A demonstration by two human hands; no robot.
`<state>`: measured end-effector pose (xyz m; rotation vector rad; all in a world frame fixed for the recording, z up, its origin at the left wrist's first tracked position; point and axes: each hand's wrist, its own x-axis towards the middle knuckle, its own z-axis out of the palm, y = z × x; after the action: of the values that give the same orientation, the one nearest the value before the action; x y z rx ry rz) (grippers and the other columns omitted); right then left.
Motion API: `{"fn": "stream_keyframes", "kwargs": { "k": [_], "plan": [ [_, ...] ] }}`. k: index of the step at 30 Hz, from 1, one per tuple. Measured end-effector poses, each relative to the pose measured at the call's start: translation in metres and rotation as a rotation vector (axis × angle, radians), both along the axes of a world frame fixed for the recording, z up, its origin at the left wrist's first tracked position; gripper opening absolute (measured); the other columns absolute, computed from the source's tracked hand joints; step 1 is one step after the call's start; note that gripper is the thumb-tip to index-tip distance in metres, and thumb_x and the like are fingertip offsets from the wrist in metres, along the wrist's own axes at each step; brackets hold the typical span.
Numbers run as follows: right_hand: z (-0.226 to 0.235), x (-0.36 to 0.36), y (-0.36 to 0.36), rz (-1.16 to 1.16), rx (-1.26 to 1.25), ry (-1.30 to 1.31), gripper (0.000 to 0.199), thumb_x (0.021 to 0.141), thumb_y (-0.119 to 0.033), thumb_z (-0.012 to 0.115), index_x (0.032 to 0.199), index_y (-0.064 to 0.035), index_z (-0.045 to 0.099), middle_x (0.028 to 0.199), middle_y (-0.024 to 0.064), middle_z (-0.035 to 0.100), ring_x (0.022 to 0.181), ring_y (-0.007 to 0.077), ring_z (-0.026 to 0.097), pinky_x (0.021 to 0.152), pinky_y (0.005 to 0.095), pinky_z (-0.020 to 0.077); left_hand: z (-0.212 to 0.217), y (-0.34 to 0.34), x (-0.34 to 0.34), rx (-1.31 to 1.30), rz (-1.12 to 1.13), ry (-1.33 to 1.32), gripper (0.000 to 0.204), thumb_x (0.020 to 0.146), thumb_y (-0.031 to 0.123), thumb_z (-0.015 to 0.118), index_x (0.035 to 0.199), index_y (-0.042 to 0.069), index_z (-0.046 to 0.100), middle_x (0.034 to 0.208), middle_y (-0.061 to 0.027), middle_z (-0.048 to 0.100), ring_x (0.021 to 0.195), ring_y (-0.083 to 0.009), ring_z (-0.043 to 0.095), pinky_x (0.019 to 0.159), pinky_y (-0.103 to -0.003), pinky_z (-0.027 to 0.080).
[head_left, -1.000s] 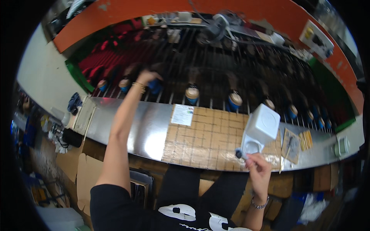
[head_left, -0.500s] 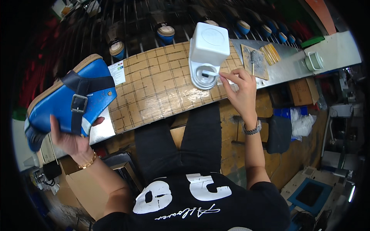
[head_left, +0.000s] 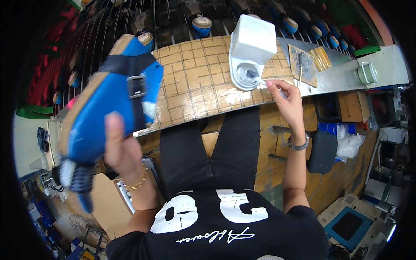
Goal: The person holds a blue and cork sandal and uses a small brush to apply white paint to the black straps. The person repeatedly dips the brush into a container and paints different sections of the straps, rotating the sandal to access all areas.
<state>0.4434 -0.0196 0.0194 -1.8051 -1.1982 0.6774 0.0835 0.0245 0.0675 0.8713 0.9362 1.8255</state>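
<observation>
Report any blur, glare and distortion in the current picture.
In the head view, the left hand and blue shoe are smeared, while the right hand looks fairly sharp; in the head view, glare spots the shiny brown mat; also in the head view, the metal bench bends and the corners go black.

Fisheye bend, glare, left hand [head_left: 123, 155] blurred

This was a shoemaking workshop: tan-soled, blue, foot-shaped forms [head_left: 201, 27] lay in a row along a rack of parallel dark metal bars [head_left: 168, 19], beyond a silvery metal workbench [head_left: 340, 74] bearing a grey-smeared tan board [head_left: 308, 71] and a white plastic dispenser [head_left: 255, 37].
</observation>
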Motion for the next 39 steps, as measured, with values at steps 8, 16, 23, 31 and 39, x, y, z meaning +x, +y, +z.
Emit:
{"fn": "stream_keyframes", "kwargs": {
  "k": [8, 16, 23, 31, 39],
  "plan": [
    [0.049, 0.001, 0.010, 0.193, 0.368, -0.300, 0.017, 0.086, -0.008, 0.078, 0.103, -0.0082, 0.081, 0.088, 0.0050, 0.068, 0.080, 0.0114, 0.059, 0.071, 0.0244, 0.0467, -0.044, -0.024, 0.063, 0.119, -0.167, 0.769, 0.093, 0.082, 0.024, 0.083, 0.155, -0.001, 0.032, 0.128, -0.0223, 0.064, 0.104, -0.0235, 0.068, 0.087, -0.032, 0.057],
    [0.101, -0.070, -0.013, 0.323, 0.687, -0.283, 0.026, 0.072, -0.002, 0.084, 0.096, -0.0114, 0.082, 0.087, 0.0040, 0.064, 0.076, 0.0126, 0.058, 0.064, 0.0239, 0.0420, -0.077, -0.014, 0.072, 0.462, -0.062, 1.016, 0.067, 0.098, 0.013, 0.061, 0.153, -0.003, 0.028, 0.136, -0.0283, 0.056, 0.108, -0.0288, 0.070, 0.088, -0.032, 0.061],
    [0.111, -0.079, -0.005, 0.295, 0.708, -0.428, 0.021, 0.077, 0.007, 0.075, 0.097, 0.0013, 0.078, 0.090, 0.0073, 0.061, 0.082, 0.0147, 0.056, 0.074, 0.0238, 0.0415, -0.045, -0.011, 0.068, 0.597, -0.018, 1.044, 0.060, 0.083, 0.004, 0.074, 0.137, -0.011, 0.051, 0.138, -0.0370, 0.052, 0.111, -0.0372, 0.069, 0.082, -0.031, 0.060],
    [0.124, -0.069, -0.001, 0.423, 0.881, -0.532, 0.028, 0.070, 0.008, 0.079, 0.097, -0.0012, 0.079, 0.094, 0.0098, 0.062, 0.086, 0.0182, 0.057, 0.074, 0.0274, 0.0437, -0.030, -0.027, 0.049, 0.544, -0.228, 1.332, 0.088, 0.091, -0.001, 0.066, 0.160, 0.006, 0.011, 0.165, -0.0243, 0.018, 0.148, -0.0326, 0.033, 0.118, -0.038, 0.037],
    [0.129, -0.065, -0.008, 0.472, 0.731, -0.459, 0.028, 0.068, 0.007, 0.078, 0.095, -0.0020, 0.079, 0.093, 0.0109, 0.059, 0.085, 0.0197, 0.056, 0.073, 0.0284, 0.0416, -0.024, -0.027, 0.044, 0.602, -0.336, 1.187, 0.106, 0.081, -0.002, 0.075, 0.161, 0.012, 0.007, 0.165, -0.0266, 0.013, 0.149, -0.0389, 0.029, 0.118, -0.046, 0.037]
  ]
}}
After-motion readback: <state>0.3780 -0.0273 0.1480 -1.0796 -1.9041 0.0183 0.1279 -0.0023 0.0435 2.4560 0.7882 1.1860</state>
